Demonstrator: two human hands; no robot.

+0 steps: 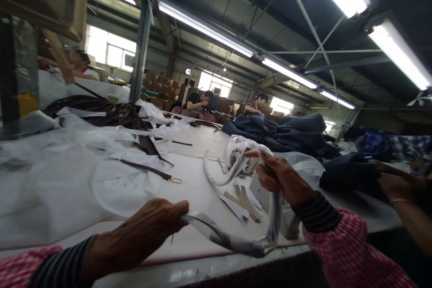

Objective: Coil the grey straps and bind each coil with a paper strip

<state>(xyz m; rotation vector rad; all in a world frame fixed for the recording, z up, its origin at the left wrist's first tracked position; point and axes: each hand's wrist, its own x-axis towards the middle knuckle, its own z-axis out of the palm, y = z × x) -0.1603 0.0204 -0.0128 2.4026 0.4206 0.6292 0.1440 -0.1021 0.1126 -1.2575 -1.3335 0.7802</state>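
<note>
A plastic-wrapped strap (pixel 232 239) hangs in a low loop between my hands, above the table's front edge. Its clear film is shiny, and a metal-like fitting shows faintly at the lowest bend. My left hand (pixel 148 227) is closed on one end. My right hand (pixel 280 175) grips the strap higher up, index finger pointing left, and a loose length of wrapped strap curls away beyond it. Just behind that hand lies a clear plastic bundle (pixel 236 146) with pale strips inside. Beige strips (pixel 248 202) and white paper pieces lie on the table below the right hand.
White sheeting (pixel 70 171) covers the table's left side, with a dark strap (pixel 146 168) ending in a gold clasp. Brown straps (pixel 101 110) are heaped behind. Dark blue fabric (pixel 276 130) is piled at the back right. A co-worker's arm (pixel 405 193) reaches in at right; other people work farther back.
</note>
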